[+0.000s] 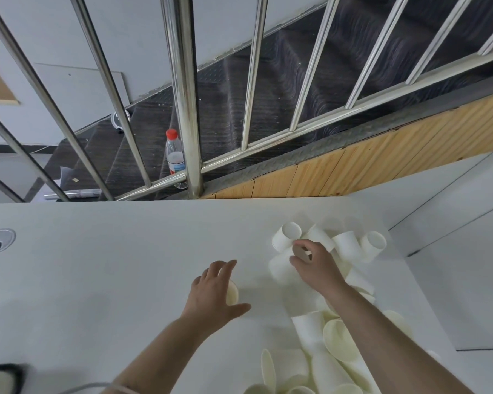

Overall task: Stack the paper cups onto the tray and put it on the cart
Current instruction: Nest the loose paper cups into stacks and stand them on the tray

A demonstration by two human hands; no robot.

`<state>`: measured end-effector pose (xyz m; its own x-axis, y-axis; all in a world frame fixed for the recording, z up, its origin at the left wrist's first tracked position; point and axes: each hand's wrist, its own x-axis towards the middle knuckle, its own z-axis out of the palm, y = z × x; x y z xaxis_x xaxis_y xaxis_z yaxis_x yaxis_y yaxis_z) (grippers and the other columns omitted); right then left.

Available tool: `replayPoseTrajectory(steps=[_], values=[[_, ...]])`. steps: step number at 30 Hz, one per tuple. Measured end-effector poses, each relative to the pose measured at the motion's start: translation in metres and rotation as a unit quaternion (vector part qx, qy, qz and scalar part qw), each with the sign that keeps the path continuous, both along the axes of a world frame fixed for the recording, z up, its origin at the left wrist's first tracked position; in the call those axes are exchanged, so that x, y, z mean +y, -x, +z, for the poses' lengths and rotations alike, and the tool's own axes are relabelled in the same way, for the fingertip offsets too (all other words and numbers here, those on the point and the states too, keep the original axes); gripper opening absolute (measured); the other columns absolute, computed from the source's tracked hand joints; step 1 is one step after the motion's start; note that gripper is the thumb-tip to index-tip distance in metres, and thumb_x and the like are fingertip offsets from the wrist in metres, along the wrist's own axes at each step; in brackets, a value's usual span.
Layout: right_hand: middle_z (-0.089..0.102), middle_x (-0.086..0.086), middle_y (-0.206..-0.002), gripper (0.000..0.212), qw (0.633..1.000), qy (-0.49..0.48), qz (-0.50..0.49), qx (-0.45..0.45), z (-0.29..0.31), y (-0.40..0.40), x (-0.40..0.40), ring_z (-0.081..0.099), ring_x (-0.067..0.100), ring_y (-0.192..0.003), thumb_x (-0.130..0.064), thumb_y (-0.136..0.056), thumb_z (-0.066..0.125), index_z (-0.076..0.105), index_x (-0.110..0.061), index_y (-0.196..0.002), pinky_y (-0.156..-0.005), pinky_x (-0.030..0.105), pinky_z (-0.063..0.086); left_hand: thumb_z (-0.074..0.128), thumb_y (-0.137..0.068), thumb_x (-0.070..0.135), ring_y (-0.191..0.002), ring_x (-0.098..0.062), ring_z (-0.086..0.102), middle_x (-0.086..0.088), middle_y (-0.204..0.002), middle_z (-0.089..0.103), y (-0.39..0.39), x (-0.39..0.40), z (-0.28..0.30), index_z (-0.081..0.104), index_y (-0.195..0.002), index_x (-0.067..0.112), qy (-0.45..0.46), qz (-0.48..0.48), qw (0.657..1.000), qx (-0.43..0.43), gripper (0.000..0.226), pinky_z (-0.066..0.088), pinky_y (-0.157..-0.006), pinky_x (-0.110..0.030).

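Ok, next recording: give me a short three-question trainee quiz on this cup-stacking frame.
1. True or false: the right hand reaches into the pile of paper cups.
2. What does the left hand cover? A) a single paper cup B) a tray C) the bottle
3. What colour is the cap of the plastic bottle behind the steel railing?

Key: 1 true; 2 A; 3 red.
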<state>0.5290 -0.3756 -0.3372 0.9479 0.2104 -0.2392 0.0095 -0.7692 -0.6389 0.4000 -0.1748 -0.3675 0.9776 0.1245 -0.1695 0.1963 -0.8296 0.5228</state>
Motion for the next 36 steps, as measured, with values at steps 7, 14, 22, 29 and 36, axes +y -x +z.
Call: replayPoseTrajectory(steps=[7,14,22,29,36], values=[[0.064,0.005,-0.096,0.023,0.890,-0.333,-0.098,0.295,0.017,0.020,0.017,0.062,0.020,-0.080,-0.011,-0.094,0.055,0.069,-0.016,-0.111,-0.073,0.035,0.054,0.074,-0.069,0.055,-0.126,-0.005,0.043,0.014,-0.143,0.035,-0.003,-0.013,0.015,0.022,-0.145,0.030,0.133,0.040,0.987,-0.082,0.095,0.043,-0.097,-0.024],[0.067,0.003,-0.105,0.020,0.899,-0.313,-0.089,0.293,0.010,0.029,0.011,0.065,0.022,-0.091,-0.018,-0.095,0.057,0.070,-0.018,-0.110,-0.081,0.039,0.056,0.077,-0.071,0.045,-0.105,0.002,0.049,0.019,-0.127,0.042,-0.001,-0.017,0.016,0.034,-0.140,0.032,0.144,0.024,0.983,-0.112,0.082,0.038,-0.079,-0.003],[0.065,-0.018,-0.100,0.025,0.990,-0.134,0.050,0.006,0.010,0.044,0.018,0.059,0.003,-0.070,-0.041,-0.082,0.072,0.069,-0.029,-0.104,-0.068,0.011,0.045,0.070,-0.073,0.041,-0.118,-0.015,0.046,0.007,-0.131,0.044,-0.004,-0.023,0.009,0.032,-0.145,0.027,0.040,-0.034,0.994,-0.094,0.083,0.044,-0.092,-0.027],[0.065,-0.009,-0.109,0.027,0.996,-0.014,0.086,-0.010,-0.008,0.052,0.024,0.056,0.006,-0.078,-0.012,-0.088,0.058,0.066,-0.020,-0.112,-0.077,0.019,0.046,0.066,-0.077,0.047,-0.126,-0.014,0.039,0.010,-0.140,0.039,-0.003,-0.029,0.006,0.026,-0.147,0.029,0.009,-0.054,0.996,-0.073,0.083,0.035,-0.101,-0.028],[0.066,-0.003,-0.104,0.030,0.995,0.082,0.042,0.029,-0.036,0.049,0.012,0.060,0.018,-0.096,-0.002,-0.084,0.048,0.064,-0.017,-0.104,-0.082,0.028,0.047,0.063,-0.079,0.054,-0.144,-0.024,0.006,-0.002,-0.154,0.013,0.005,-0.011,-0.003,0.013,-0.148,0.029,-0.109,-0.043,0.991,0.060,0.089,0.014,-0.116,-0.039]])
